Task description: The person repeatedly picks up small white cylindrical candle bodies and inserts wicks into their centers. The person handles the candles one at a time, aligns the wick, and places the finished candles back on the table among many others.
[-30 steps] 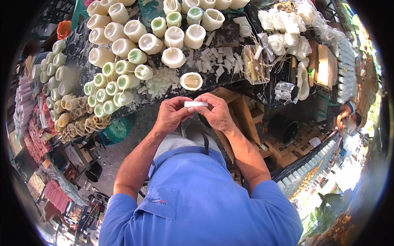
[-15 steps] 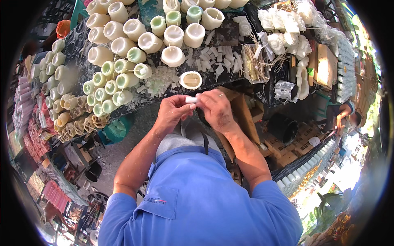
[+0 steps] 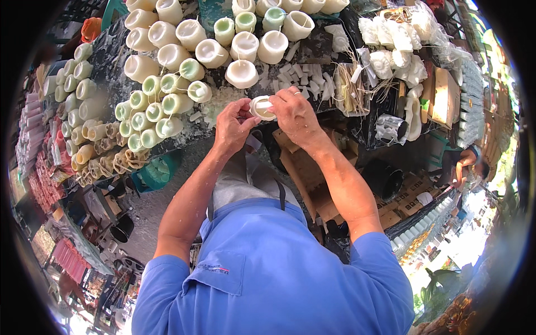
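Observation:
A small round white cup [image 3: 261, 109] with a cream filling stands at the near edge of the dark worktable [image 3: 329, 84]. My left hand [image 3: 234, 127] pinches the cup's left side. My right hand [image 3: 295, 114] reaches over its right rim and holds a short white stick [image 3: 267, 104] down into the cup's opening. Both forearms come up from my blue shirt.
Rows of white and pale green filled cups [image 3: 167, 84] cover the table's left and far side. Short white sticks [image 3: 301, 78] lie loose behind the cup, with wick bundles [image 3: 349, 89] and white moulded figures [image 3: 396, 50] to the right. Cardboard boxes [image 3: 312, 167] sit under the table.
Both hands rose from holding the short white stick between them to the cup at the table's edge. The left hand let go of the stick and took the cup; the right brought the stick into it.

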{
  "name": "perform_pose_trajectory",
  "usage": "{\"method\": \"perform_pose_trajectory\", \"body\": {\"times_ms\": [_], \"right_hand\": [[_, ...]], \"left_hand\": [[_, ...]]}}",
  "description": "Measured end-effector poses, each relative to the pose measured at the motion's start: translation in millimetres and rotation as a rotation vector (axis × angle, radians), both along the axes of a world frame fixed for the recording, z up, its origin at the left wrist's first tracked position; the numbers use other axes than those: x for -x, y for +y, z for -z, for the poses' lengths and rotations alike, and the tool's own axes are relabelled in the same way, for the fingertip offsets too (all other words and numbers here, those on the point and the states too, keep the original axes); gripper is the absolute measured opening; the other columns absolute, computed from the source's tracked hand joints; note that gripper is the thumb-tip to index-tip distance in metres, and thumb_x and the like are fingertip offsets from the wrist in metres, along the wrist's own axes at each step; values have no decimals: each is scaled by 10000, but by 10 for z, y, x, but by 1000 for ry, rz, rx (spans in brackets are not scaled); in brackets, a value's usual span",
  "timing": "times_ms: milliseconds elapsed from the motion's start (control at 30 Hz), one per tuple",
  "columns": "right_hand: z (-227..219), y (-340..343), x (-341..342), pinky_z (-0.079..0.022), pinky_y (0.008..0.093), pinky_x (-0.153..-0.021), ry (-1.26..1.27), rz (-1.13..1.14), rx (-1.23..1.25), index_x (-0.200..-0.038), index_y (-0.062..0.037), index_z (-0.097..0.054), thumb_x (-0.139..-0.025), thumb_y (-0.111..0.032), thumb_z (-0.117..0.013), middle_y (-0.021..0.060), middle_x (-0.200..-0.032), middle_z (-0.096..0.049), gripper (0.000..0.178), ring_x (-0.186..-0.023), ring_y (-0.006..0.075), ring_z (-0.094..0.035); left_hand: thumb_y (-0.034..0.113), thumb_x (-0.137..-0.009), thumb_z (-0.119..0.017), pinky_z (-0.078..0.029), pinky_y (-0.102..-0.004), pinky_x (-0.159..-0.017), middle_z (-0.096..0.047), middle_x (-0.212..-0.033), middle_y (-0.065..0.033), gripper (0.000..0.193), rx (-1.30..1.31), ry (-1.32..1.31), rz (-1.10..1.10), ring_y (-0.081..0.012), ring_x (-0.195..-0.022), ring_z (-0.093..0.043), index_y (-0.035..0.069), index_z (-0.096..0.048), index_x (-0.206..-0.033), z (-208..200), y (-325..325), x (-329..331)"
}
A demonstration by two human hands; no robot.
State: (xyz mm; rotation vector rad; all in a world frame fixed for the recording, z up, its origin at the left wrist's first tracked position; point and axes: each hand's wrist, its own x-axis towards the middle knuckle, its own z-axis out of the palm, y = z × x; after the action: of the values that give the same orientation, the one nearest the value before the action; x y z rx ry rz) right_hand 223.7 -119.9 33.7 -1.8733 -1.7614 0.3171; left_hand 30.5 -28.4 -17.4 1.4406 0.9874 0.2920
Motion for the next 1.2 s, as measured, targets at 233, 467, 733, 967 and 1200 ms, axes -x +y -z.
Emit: {"method": "perform_pose_trajectory", "body": {"times_ms": [233, 467, 733, 967, 1200], "right_hand": [[-49, -45, -1, -573, 455, -871, 360, 129, 124, -1081, 17, -733, -883, 28, -779, 166, -1099, -739, 204, -1009, 371, -687], [81, -79, 25, -591, 465, -826, 224, 174, -40, -1057, 30, -707, -845, 49, -798, 154, -1046, -712, 231, -974, 386, -712], [221, -167, 129, -606, 356, -735, 586, 363, 62, -1082, 16, -749, -882, 20, -833, 129, -1014, -730, 217, -832, 238, -751], [346, -221, 171, -594, 294, -743, 773, 475, 50, -1070, 1, -764, -880, 35, -853, 66, -990, -725, 212, -824, 122, -705], [525, -247, 231, -593, 261, -749, 802, 507, -82, -1065, -5, -776, -866, 112, -845, 24, -1033, -683, 241, -856, 79, -657]], "left_hand": [[61, -884, -851, -602, -327, -844, -710, -1167, -114, 477, -100, 11, 42, -195, -968, -723, 3, -725, -1340, -106, 69, 10], [85, -875, -796, -573, -434, -912, -637, -1139, -137, 345, -621, 3, 381, -333, -1061, -671, 76, -786, -1219, -315, 299, -161], [118, -872, -754, -537, -439, -896, -667, -1005, -75, 153, -932, 21, 688, -297, -1014, -649, 72, -759, -1018, -398, 450, -403], [98, -861, -777, -510, -407, -907, -741, -995, -22, 193, -1023, -137, 642, -256, -1023, -657, 99, -736, -1049, -407, 461, -396], [65, -839, -808, -500, -410, -924, -761, -1062, 2, 266, -970, -193, 674, -247, -1038, -653, 119, -747, -1092, -356, 502, -403]]}}
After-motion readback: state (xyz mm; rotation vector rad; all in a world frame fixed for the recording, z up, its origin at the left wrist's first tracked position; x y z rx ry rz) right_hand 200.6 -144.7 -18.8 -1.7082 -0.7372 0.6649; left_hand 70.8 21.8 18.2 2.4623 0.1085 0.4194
